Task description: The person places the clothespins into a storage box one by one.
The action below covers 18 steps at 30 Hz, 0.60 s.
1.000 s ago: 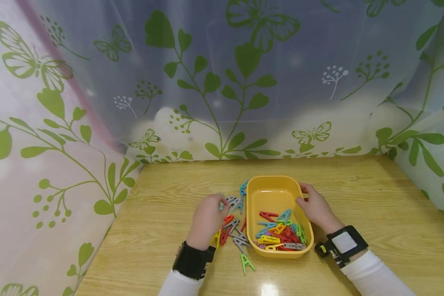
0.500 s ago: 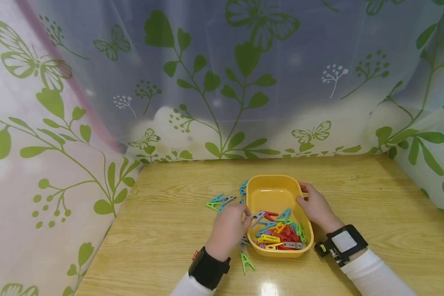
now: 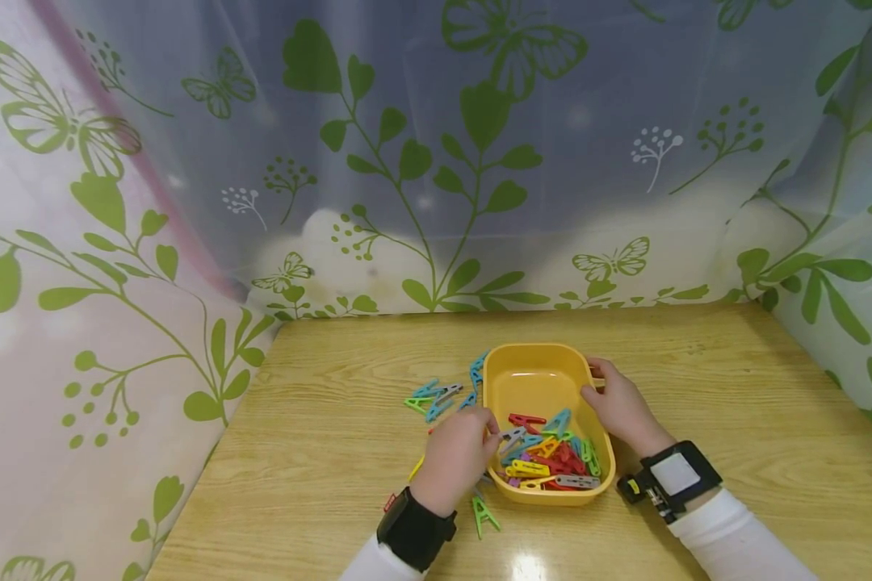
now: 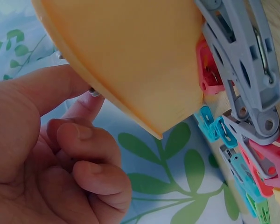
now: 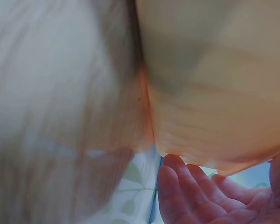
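Note:
My left hand point(image 3: 454, 456) point(image 4: 60, 154) is over the left rim of a yellow box point(image 3: 538, 390) point(image 4: 126, 51), thumb and index finger pinching a grey clothespin point(image 3: 512, 438) just inside. In the left wrist view the rim hides most of that clothespin, and the other fingers are curled. My right hand point(image 3: 627, 411) point(image 5: 210, 196) grips the box's right side, thumb at the rim and fingers outside. Red, blue, green, yellow and grey clothespins point(image 3: 563, 458) lie in the near half of the box.
Left of the box, several loose clothespins point(image 3: 446, 392) lie on the wooden table point(image 3: 320, 420), one green clothespin point(image 3: 483, 515) nearer the front. My left hand partly covers others. A patterned curtain point(image 3: 378, 177) hangs behind and at both sides of the table.
My left hand has moved right from the loose clothespins to the box rim, carrying the grey clothespin, which is now lower inside the box. The right hand and the box have stayed in place.

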Each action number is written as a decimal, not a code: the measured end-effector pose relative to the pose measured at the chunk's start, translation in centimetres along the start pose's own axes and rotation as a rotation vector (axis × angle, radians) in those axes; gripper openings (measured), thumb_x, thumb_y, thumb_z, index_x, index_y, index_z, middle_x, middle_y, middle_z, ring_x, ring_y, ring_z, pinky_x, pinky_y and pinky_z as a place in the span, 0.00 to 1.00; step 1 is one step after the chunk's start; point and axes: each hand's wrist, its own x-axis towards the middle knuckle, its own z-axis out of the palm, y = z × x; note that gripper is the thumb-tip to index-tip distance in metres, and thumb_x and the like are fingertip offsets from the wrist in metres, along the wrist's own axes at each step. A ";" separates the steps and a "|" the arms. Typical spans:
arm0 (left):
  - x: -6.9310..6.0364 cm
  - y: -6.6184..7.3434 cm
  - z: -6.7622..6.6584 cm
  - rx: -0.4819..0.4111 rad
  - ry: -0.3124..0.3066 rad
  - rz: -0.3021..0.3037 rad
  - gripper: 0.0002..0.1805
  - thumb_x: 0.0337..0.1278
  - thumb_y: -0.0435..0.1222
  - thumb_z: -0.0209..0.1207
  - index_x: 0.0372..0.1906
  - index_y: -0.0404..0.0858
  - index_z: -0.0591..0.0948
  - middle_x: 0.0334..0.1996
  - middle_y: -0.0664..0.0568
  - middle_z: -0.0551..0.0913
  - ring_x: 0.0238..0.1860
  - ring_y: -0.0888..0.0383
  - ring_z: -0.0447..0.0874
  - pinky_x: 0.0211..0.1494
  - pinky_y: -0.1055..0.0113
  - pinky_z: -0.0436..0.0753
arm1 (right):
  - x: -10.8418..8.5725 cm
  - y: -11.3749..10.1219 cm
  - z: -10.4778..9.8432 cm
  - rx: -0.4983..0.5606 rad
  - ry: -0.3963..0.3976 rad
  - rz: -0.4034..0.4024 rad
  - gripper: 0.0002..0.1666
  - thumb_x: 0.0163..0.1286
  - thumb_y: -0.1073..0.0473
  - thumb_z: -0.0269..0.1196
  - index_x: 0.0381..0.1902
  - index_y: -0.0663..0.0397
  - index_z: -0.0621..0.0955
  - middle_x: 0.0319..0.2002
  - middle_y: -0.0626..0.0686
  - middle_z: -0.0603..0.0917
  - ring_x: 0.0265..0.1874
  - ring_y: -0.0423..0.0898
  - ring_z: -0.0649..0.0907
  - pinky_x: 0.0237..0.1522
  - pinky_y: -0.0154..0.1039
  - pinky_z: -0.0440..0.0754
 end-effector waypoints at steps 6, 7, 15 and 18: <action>0.0 0.1 0.2 -0.015 -0.058 -0.020 0.07 0.63 0.37 0.69 0.31 0.43 0.84 0.31 0.56 0.83 0.25 0.65 0.69 0.24 0.74 0.67 | 0.0 -0.1 -0.1 -0.006 -0.002 -0.006 0.34 0.81 0.61 0.52 0.77 0.72 0.58 0.67 0.75 0.69 0.59 0.70 0.78 0.55 0.59 0.84; 0.0 0.2 0.2 -0.022 -0.069 -0.025 0.07 0.64 0.37 0.69 0.31 0.43 0.84 0.32 0.56 0.83 0.25 0.65 0.70 0.24 0.74 0.67 | 0.0 -0.1 -0.1 -0.006 -0.001 -0.007 0.34 0.81 0.61 0.52 0.77 0.72 0.58 0.67 0.75 0.69 0.59 0.70 0.78 0.55 0.59 0.83; 0.0 0.0 0.9 -0.018 -0.087 -0.011 0.06 0.64 0.36 0.68 0.31 0.43 0.85 0.32 0.56 0.83 0.29 0.64 0.73 0.27 0.74 0.69 | 0.0 0.0 -0.1 -0.002 -0.003 -0.005 0.34 0.81 0.61 0.52 0.77 0.71 0.58 0.67 0.75 0.69 0.59 0.70 0.78 0.54 0.58 0.84; -0.1 0.0 1.1 -0.008 -0.082 0.000 0.05 0.64 0.36 0.68 0.32 0.43 0.85 0.32 0.56 0.84 0.29 0.64 0.74 0.28 0.74 0.70 | -0.1 0.0 -0.1 -0.002 -0.004 -0.009 0.34 0.81 0.61 0.52 0.77 0.72 0.58 0.67 0.75 0.69 0.59 0.70 0.78 0.54 0.58 0.84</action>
